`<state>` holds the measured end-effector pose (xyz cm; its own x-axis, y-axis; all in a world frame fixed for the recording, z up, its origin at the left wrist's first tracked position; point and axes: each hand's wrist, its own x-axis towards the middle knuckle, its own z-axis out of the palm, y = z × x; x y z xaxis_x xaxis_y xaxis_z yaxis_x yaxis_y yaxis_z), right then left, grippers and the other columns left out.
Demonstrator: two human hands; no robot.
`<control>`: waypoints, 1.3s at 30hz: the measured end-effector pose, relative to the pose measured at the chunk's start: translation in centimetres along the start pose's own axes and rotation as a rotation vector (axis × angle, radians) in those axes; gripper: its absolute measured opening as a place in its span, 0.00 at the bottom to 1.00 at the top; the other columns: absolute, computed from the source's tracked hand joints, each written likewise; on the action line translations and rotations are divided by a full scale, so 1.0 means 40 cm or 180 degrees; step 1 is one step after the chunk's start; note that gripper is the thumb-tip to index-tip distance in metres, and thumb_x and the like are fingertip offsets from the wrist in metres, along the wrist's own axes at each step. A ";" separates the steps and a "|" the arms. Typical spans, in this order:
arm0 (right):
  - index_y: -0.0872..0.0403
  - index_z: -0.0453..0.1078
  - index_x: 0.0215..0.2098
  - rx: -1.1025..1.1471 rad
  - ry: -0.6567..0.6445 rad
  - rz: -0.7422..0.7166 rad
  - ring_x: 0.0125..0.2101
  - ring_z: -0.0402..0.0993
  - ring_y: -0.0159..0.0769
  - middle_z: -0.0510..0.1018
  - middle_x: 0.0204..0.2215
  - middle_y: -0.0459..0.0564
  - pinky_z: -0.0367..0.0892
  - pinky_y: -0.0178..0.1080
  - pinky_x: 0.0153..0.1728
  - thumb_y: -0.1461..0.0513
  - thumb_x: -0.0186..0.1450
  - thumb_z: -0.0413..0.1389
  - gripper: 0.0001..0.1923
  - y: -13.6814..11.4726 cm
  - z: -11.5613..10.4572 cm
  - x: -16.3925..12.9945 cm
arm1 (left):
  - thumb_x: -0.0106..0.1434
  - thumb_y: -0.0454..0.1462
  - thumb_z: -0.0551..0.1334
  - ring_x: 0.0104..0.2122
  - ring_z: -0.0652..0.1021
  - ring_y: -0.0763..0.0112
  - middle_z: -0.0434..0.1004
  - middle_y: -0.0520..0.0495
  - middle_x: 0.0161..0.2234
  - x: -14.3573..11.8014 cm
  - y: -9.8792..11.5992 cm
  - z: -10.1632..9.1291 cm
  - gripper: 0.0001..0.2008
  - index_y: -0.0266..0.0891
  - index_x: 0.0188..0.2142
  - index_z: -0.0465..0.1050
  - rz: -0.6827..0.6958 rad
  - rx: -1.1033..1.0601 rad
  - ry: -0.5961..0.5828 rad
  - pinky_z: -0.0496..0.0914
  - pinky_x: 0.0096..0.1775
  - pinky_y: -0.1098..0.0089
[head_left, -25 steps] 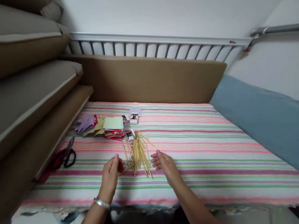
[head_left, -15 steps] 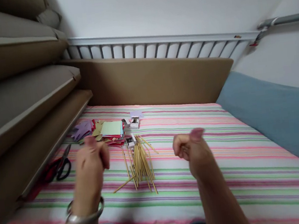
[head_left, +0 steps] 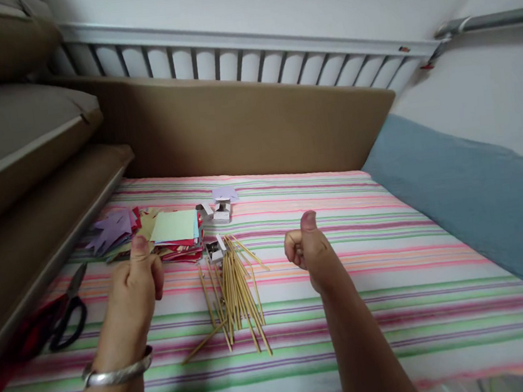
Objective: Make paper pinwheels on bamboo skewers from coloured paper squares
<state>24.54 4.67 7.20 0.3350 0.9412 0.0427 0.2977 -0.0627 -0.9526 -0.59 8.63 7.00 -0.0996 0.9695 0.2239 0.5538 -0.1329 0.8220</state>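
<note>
— Striped in pink, green and white, the bed sheet (head_left: 370, 284) fills the head view, with a tan padded headboard (head_left: 254, 127) and a white slatted rail (head_left: 226, 52) behind. What are the hands doing?

— Both are raised above the sheet, forearms reaching forward. The left hand (head_left: 134, 286), silver bangle (head_left: 118, 373) on its wrist, is curled into a fist with the thumb up; it may be pinching something, hard to tell. The right hand (head_left: 310, 250) is also fisted, thumb up, holding nothing.

— And the sticks?

— The pile of thin wooden sticks (head_left: 232, 293) lies on the sheet between the hands, untouched. A stack of coloured paper pieces (head_left: 171, 231) sits beyond it, black-handled scissors (head_left: 65, 316) far left.
</note>
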 end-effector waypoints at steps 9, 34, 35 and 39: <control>0.54 0.58 0.09 -0.0070 -0.0073 -0.0022 0.13 0.52 0.26 0.56 0.09 0.43 0.49 0.32 0.16 0.35 0.58 0.28 0.40 -0.008 -0.002 -0.021 | 0.64 0.52 0.36 0.13 0.57 0.75 0.51 0.52 0.08 -0.035 0.029 -0.044 0.34 0.40 0.08 0.54 -0.0014 -0.0222 -0.0064 0.50 0.20 0.68; 0.56 0.72 0.29 -0.0679 -0.0253 -0.0404 0.22 0.70 0.33 0.75 0.23 0.49 0.62 0.35 0.26 0.43 0.62 0.43 0.28 0.055 0.115 -0.018 | 0.54 0.33 0.57 0.52 0.67 0.53 0.68 0.34 0.52 0.070 -0.312 0.047 0.21 0.32 0.49 0.66 0.0128 0.1837 0.0853 0.61 0.52 0.58; 0.55 0.72 0.30 -0.0810 -0.0288 -0.0610 0.25 0.71 0.34 0.75 0.24 0.49 0.63 0.35 0.28 0.45 0.63 0.43 0.26 0.051 0.134 -0.021 | 0.54 0.33 0.58 0.54 0.65 0.52 0.65 0.34 0.54 0.073 -0.323 0.043 0.23 0.33 0.51 0.65 0.0177 0.1940 0.0843 0.60 0.53 0.57; 0.54 0.72 0.36 -0.1298 -0.0395 -0.1391 0.36 0.72 0.38 0.77 0.34 0.51 0.64 0.38 0.38 0.52 0.65 0.46 0.18 0.027 0.233 -0.006 | 0.53 0.32 0.58 0.60 0.55 0.49 0.54 0.36 0.61 0.086 -0.347 0.031 0.26 0.37 0.54 0.63 0.0494 0.2268 0.0708 0.57 0.54 0.52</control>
<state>16.45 7.46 3.34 0.0053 0.9387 0.3447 0.7106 0.2391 -0.6618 -7.59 14.07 -4.30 -0.0993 0.8762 0.4715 0.9672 -0.0262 0.2525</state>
